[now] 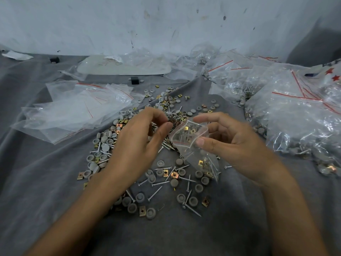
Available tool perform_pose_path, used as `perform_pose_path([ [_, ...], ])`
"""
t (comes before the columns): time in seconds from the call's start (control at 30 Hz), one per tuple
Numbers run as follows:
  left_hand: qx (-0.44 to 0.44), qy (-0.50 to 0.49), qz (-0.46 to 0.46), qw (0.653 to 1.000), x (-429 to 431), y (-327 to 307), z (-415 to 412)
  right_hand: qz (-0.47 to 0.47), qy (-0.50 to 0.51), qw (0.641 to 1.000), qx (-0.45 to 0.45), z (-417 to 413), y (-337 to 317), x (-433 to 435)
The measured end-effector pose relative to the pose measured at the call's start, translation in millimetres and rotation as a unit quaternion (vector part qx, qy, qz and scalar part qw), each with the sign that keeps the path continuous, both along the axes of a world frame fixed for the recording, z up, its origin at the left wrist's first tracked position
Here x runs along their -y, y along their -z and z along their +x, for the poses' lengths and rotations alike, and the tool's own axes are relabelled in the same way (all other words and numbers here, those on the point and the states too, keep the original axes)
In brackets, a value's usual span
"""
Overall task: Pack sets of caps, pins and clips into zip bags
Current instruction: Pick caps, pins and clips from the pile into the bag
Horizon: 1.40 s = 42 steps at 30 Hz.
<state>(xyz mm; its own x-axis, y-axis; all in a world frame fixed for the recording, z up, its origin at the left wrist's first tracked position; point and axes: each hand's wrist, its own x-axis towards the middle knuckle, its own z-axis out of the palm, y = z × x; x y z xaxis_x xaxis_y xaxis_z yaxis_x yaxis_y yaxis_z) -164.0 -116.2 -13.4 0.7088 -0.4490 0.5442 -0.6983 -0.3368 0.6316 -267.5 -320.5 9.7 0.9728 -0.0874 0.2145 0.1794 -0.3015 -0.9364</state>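
Parts in the middle, bags either side, wall [166, 21] behind.
The heap of loose parts [166, 174] sprawls across the centre of the cloth [46, 182]; empty bags [73, 111] lie to its left; filled bags [295, 117] pile up on the right; a flat panel [125, 68] sits behind, near the wall; above the heap, the left hand [140, 137] pinches a clip [171, 123] just left of the small bag [190, 139], gripped from the right by the right hand [232, 143].
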Motion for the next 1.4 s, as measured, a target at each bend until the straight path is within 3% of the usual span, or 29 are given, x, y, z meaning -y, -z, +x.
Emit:
perform_pose_path([
  [0.6, 0.047, 0.064, -0.034, 0.996, 5, -4, -10, -0.012, -0.01, 1.0, -0.003, 2, 2, -2],
  [0.73, -0.02, 0.037, -0.039, 0.998, -1, -4, 1, -0.001, 0.012, 1.0, 0.012, 2, 1, 1],
  [0.83, -0.06, 0.055, 0.119, 0.99, -9, 1, 14, 0.023, 0.032, 0.999, 0.025, 2, 2, 5],
  [0.9, -0.082, 0.108, 0.238, 0.962, -12, 4, 15, 0.031, 0.035, 0.999, 0.025, 2, 3, 6],
  [1.03, -0.075, 0.161, 0.361, 0.916, -9, 8, 11, 0.013, 0.035, 0.999, 0.024, 2, 4, 6],
  [1.4, -0.095, 0.118, 0.375, 0.914, -12, 10, 14, 0.002, 0.033, 0.999, 0.027, 2, 5, 8],
])
